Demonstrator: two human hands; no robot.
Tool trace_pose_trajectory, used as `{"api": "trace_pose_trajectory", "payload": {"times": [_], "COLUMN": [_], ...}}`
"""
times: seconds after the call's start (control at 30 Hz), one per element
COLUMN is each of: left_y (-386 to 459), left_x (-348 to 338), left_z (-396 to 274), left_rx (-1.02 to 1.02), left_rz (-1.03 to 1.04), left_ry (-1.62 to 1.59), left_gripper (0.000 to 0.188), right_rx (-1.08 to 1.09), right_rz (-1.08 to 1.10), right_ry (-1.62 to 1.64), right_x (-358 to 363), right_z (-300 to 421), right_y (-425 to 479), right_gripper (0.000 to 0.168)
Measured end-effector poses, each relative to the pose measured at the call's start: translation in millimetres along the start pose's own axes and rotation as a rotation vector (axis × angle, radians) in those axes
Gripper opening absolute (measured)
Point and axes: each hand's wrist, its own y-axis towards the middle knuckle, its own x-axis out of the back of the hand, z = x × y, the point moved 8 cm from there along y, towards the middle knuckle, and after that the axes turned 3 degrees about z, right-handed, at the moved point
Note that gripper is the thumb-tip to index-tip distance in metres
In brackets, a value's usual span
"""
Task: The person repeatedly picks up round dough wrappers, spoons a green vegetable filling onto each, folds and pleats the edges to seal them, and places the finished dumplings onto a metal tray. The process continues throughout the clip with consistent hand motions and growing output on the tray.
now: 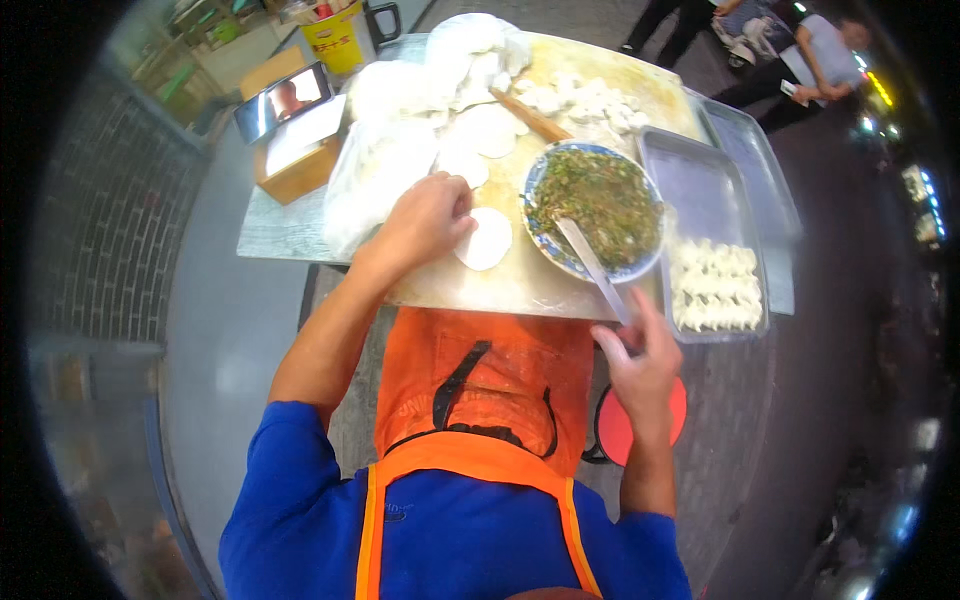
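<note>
My left hand (435, 217) is curled at the upper left edge of a round dough wrapper (487, 241) on the floured board (517, 289). Whether its fingers pinch the dough is hidden. My right hand (646, 349), slightly blurred, is beyond the board's front edge, thumb and fingers spread around the handle end of a flat filling spatula (592, 259). The spatula leans across the rim of a blue-and-white bowl (530, 201), its tip in chopped green filling (600, 195). More wrappers (487, 131) lie farther back.
A metal tray (701, 187) at right holds rows of dumplings (716, 289). Behind the bowl are a wooden rolling pin (531, 116) and dough pieces (585, 101). Plastic bags (386, 157), a propped phone (285, 101) and a yellow container (337, 41) stand left. People (821, 64) are beyond.
</note>
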Motion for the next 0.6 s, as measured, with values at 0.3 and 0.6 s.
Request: {"api": "trace_pose_trajectory", "payload": {"times": [0.3, 0.6], "left_y": [-121.5, -109.5], "left_x": [-57.3, -17.0], "left_z": [-93.1, -62.9], "left_rx": [-0.635, -0.417], "left_rz": [0.7, 0.719], "left_ry": [-0.333, -0.367], "left_gripper": [0.058, 0.038], "right_rx": [0.183, 0.162], "right_rz": [-0.112, -0.074], "right_ry": [-0.14, -0.035], "right_x": [8.0, 5.2], "right_z": [34.7, 36.0], "right_y": [40.0, 47.2], "right_gripper": [0.045, 0.041]}}
